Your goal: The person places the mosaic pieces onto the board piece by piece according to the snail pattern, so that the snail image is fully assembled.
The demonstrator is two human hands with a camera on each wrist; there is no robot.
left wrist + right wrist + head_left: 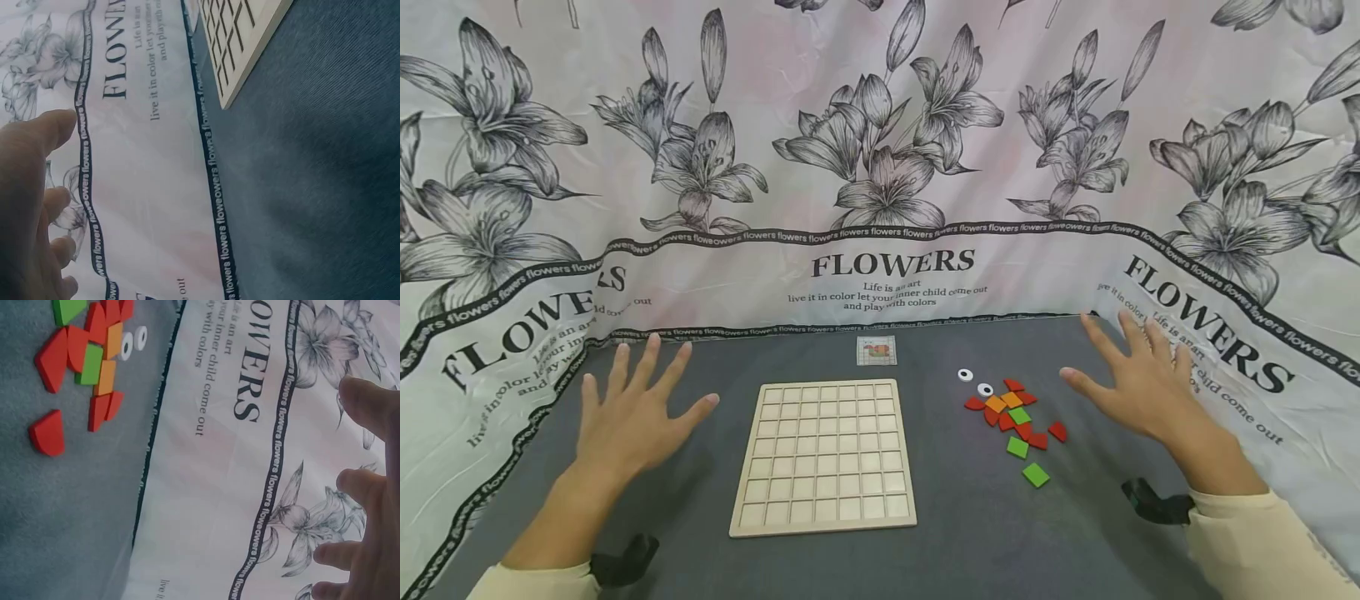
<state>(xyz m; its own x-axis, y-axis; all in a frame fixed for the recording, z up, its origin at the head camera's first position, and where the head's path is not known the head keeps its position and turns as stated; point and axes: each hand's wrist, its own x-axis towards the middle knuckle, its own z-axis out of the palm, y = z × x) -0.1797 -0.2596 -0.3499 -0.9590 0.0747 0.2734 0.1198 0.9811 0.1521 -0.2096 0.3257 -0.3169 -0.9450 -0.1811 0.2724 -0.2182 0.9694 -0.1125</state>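
My left hand (634,421), fingers spread, hovers over the grey cloth to the left of a pale wooden grid board (827,457). On the other side, my right hand (1138,383) is spread out too, holding nothing. Between the board and that hand lies a loose group of small pieces: red quarter-round pieces (1057,431), green squares (1036,475) and orange squares (1011,400). Two white eye discs (966,376) with dark centres sit at the far end of the group. In the right wrist view, a red piece (47,433) lies apart from the others.
A small picture card (876,351) with a coloured figure on a grid lies behind the board. White floral fabric (887,283) printed with "FLOWERS" rises along the back and both sides of the grey surface (955,533). Dark straps (625,560) show at both wrists.
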